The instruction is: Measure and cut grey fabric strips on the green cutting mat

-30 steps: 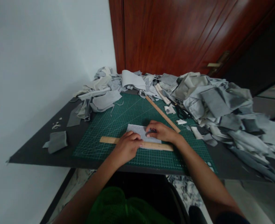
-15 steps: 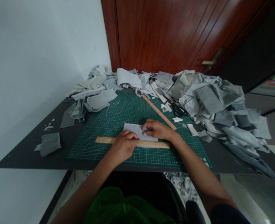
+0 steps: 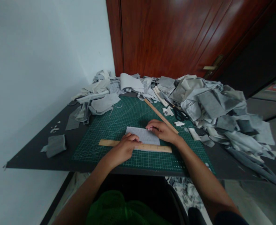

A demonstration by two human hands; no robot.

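A light grey piece of fabric point(image 3: 143, 135) lies on the green cutting mat point(image 3: 126, 114). Across its near edge runs a wooden ruler point(image 3: 155, 147). My left hand point(image 3: 125, 147) presses that ruler down onto the cloth with bent fingers, near the ruler's middle. Over the fabric's far right corner is my right hand point(image 3: 160, 130), its fingers closed in a pinch. A small pinkish-white thing point(image 3: 150, 128) shows between the fingertips; its kind is too small to make out.
A second wooden ruler point(image 3: 160, 114) lies slanted behind my right hand. Black scissors point(image 3: 180, 115) rest beside a large heap of grey fabric scraps point(image 3: 210, 100). More scraps point(image 3: 105, 103) lie at the back left. A folded dark grey cloth point(image 3: 56, 145) sits at left.
My right hand has shifted slightly towards the fabric's right corner, and the pinkish-white thing now shows in its fingers. My left hand stays on the ruler. The whole view has moved a little.
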